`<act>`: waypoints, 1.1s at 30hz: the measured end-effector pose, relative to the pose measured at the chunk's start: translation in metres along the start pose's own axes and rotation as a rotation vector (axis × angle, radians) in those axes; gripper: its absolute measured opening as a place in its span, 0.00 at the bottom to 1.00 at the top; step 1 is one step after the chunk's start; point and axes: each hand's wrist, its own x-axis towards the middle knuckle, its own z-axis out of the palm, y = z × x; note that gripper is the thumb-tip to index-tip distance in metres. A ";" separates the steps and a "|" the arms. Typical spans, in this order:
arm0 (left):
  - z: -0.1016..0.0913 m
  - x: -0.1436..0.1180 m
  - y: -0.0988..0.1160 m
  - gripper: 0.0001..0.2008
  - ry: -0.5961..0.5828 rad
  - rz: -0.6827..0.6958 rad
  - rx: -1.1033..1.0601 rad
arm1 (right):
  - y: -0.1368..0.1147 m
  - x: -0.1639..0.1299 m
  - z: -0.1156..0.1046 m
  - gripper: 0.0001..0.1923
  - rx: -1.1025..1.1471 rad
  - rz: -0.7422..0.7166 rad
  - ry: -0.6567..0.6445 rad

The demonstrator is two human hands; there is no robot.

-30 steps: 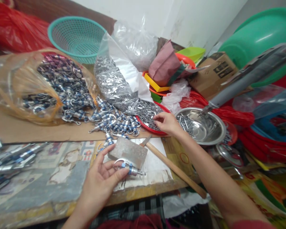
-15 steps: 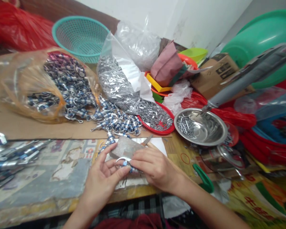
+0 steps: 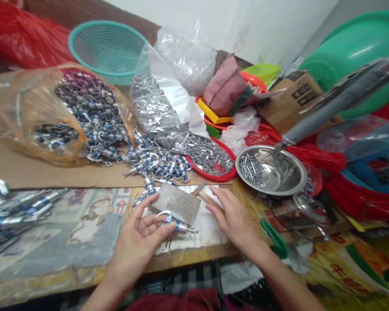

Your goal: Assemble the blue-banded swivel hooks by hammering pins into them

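Observation:
My left hand (image 3: 138,242) lies palm up at the table's front edge. Its thumb and fingers pinch a blue and silver swivel clip (image 3: 176,225), which rests against a grey stone block (image 3: 175,201). My right hand (image 3: 234,219) is just right of the block, fingers spread and holding nothing. It lies flat over the wooden handle of a hammer (image 3: 205,197), and only the handle's top end and the metal head show.
Loose blue clips (image 3: 158,164) spill from an orange bag (image 3: 35,116). Behind are a clear bag of silver parts (image 3: 158,108), a red plate of small metal pieces (image 3: 214,157) and a steel bowl of screws (image 3: 270,170). A teal basket (image 3: 106,47) stands at the back; more clips (image 3: 9,211) lie left.
My right hand left the red plate, came to the clip in my left hand, then drew back right and opened over the hammer handle. My left hand kept hold of the clip.

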 end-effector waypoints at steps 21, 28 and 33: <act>0.005 -0.002 0.004 0.42 0.042 0.018 -0.034 | -0.040 -0.020 -0.030 0.30 -0.063 -0.279 -0.095; 0.003 -0.002 0.004 0.31 0.078 0.028 0.099 | -0.002 -0.006 -0.015 0.22 0.096 0.018 -0.073; 0.000 -0.005 0.012 0.06 0.126 0.178 0.512 | 0.026 0.030 -0.003 0.15 -0.083 0.056 -0.190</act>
